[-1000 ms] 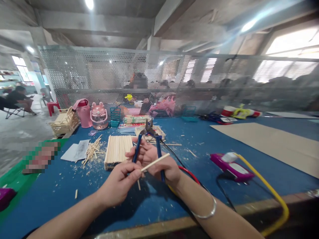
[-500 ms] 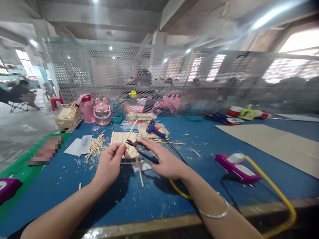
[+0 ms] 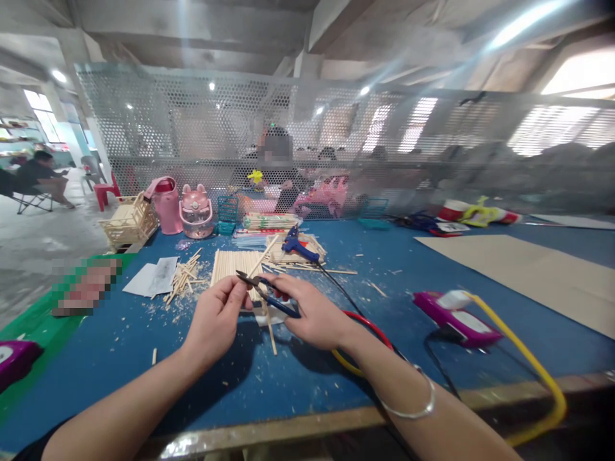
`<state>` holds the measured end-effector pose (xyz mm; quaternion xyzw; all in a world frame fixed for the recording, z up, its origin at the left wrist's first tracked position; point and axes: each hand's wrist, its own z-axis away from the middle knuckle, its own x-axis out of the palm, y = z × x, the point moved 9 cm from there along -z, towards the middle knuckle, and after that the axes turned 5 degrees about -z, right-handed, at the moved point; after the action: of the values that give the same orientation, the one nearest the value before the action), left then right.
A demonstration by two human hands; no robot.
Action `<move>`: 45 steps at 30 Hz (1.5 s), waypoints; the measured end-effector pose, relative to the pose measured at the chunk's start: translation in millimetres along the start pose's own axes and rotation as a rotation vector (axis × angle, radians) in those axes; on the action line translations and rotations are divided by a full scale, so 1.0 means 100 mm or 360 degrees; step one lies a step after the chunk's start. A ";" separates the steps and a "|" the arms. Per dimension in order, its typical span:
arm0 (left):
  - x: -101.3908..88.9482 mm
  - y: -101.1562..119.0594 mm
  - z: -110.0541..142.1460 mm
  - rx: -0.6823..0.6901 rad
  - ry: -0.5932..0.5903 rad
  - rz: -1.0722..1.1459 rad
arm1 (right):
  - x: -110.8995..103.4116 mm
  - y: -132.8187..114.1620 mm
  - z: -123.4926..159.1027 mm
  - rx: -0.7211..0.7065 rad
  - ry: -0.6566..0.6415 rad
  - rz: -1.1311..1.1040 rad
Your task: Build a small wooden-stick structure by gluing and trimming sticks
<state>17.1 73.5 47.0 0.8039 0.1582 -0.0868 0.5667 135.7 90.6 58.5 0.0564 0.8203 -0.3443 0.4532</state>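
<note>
Thin wooden stick (image 3: 264,255) is up over the blue table (image 3: 288,397), and in this view it crosses the far right corner of a flat block of sticks (image 3: 230,264). It slants up, away from the person. The left hand (image 3: 214,315) has its thumb and fingers pinched tight on the near end. The right hand (image 3: 314,312) is curled part way closed around the blue-handled pliers (image 3: 282,307). Their dark jaws point left, right by the left fingertips. I cannot tell if the blades touch the stick, or how wide apart they are.

It looks like the stick is being lined up for a snip. To do that well, I think the blades should go straight across the wood, so the end comes out flat. One quick, firm squeeze should crush it less than a slow one. The left fingertips look very near the blades, so sliding them back a little would be safer. It would help to hold the stick snugly too, since a snipped bit could jump away.
</note>
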 end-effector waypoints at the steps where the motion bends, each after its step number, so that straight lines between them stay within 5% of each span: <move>1: 0.01 0.02 0.01 0.0027 -0.0014 0.0011 | 0.00 0.00 0.00 0.0004 0.0012 -0.0004; 10: -0.11 0.00 0.00 0.0073 0.0090 -0.0394 | 0.06 0.04 0.02 0.0023 0.0226 0.0182; 20: -0.07 -0.10 -0.01 -0.0144 0.0037 -0.0220 | -0.13 -0.08 0.08 -0.0030 0.0553 0.0833; 25: -0.11 0.17 0.01 0.0315 0.0090 -0.0461 | -0.07 -0.05 0.04 -0.0140 0.0386 0.0299; 32: -0.04 0.19 0.06 0.0338 0.0034 -0.0415 | 0.05 -0.04 0.01 -0.0124 -0.0017 -0.0395; 35: -0.01 0.25 0.10 0.0458 -0.0023 -0.0461 | 0.05 0.01 0.01 -0.0008 -0.0165 -0.0680; 37: 0.03 0.25 0.12 0.0483 -0.0103 -0.0462 | -0.14 0.17 0.01 0.0130 0.0017 -0.0664; 40: 0.13 0.23 0.15 0.0502 -0.0255 -0.0506 | -0.49 0.53 0.09 0.0441 0.0302 -0.0304; 45: 0.25 0.17 0.16 0.0528 -0.0366 -0.0692 | -0.53 1.05 0.26 0.0977 0.0054 0.0590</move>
<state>47.5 57.1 48.9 0.8177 0.2452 -0.3214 0.4099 227.0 165.2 36.7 0.3433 0.6619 -0.4856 0.4563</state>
